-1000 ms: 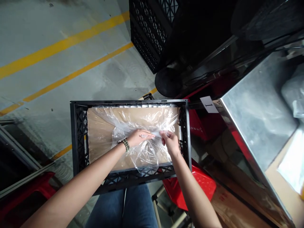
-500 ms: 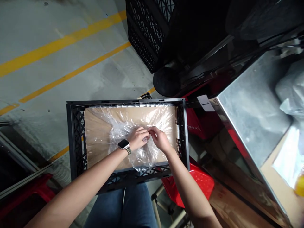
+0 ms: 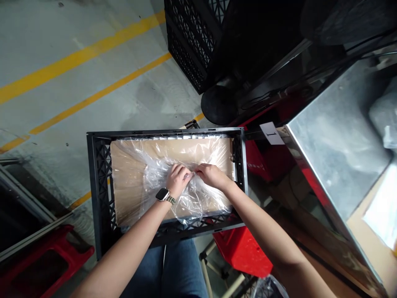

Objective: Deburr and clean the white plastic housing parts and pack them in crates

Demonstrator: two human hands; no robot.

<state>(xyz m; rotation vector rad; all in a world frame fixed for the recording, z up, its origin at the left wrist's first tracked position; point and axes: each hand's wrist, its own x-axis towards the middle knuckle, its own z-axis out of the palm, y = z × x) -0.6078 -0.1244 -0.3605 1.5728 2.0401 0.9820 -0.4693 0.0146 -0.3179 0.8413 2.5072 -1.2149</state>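
Observation:
A clear plastic bag [image 3: 158,174] is gathered in the middle over a flat brown cardboard sheet [image 3: 130,186], all inside a black plastic crate [image 3: 93,178]. My left hand [image 3: 179,179], with a watch and a beaded bracelet at the wrist, is closed on the bunched plastic. Close beside it on the right, my right hand [image 3: 211,174] pinches the same gathered plastic between thumb and fingers. The fingertips of both hands almost meet. Whatever lies under the cardboard is hidden.
Black crates [image 3: 192,45] are stacked beyond, near a round black base [image 3: 218,104]. On the right stands a metal-topped table [image 3: 338,136] with a label [image 3: 272,133] marked 1. Red stools [image 3: 242,252] [image 3: 68,252] flank my legs. Yellow lines cross the floor.
My right hand has turned flatter, its wrist and forearm swinging out to the right. My left hand has shifted slightly and stays closed on the plastic. The view has moved a little.

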